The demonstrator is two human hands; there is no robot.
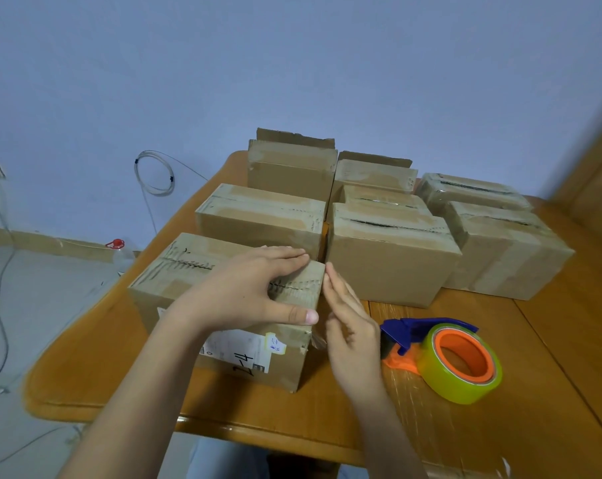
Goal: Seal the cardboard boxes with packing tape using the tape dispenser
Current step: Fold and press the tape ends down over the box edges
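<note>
The nearest box (202, 271) sits at the front left of the wooden table (223, 409), its flaps closed and its top seam showing under old tape. Our left hand (244, 292) lies across the right end of its top: the fingers are straight and flat on the cardboard, and the thumb is stretched along the near top edge. It spans the box rather than clutching it. Our right hand (348, 323) stands against the box's right end with the fingers fairly straight, close together and pointing up, their tips touching the upper corner. It holds nothing we can make out. A white label (237, 350) with handwriting is stuck to the near face.

Just right of that hand the tape dispenser (424, 328) lies on the table untouched, with its blue frame and a yellow-green tape roll (465, 392) on an orange core.

Behind, the other boxes (389, 264) crowd the far half of the table in rows — two at the back with a flap standing up.

A coil of wire (154, 172) hangs on the blue wall.
</note>
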